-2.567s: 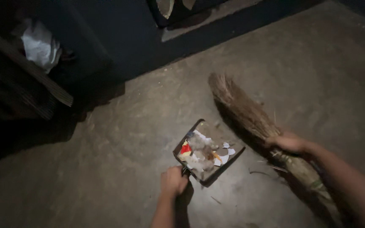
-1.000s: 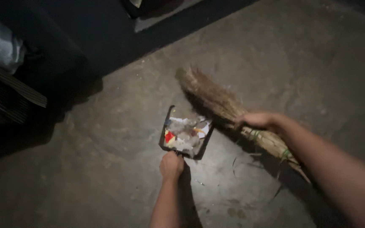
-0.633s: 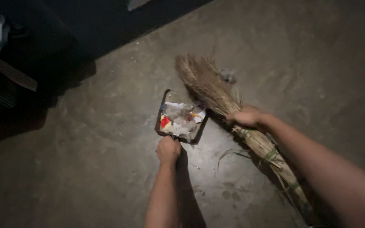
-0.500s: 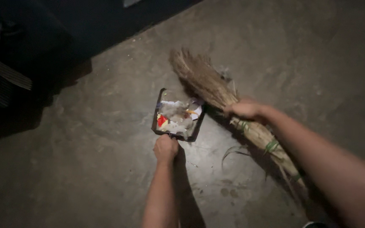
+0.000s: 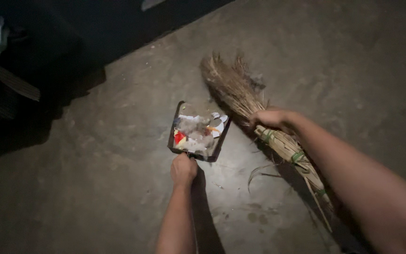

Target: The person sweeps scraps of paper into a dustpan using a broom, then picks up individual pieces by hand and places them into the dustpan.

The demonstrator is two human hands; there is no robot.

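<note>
On concrete floor (image 5: pixel 95 188): left hand (image 5: pixel 183 168) clenched round dustpan (image 5: pixel 198 132) handle, litter inside; right hand (image 5: pixel 269 117) at 3 o'clock grasping grass broom (image 5: pixel 240 91), bristles beside pan.

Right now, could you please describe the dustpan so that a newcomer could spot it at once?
On the bare grey floor, look just ahead of the left hand. The dustpan is a dark square tray holding pale scraps and one red bit, with the straw broom lying to its right.

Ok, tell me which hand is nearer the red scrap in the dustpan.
Left. The left hand grips the dustpan handle, just below the red scrap; the right hand holds the broom beyond the pan's far side.
</note>
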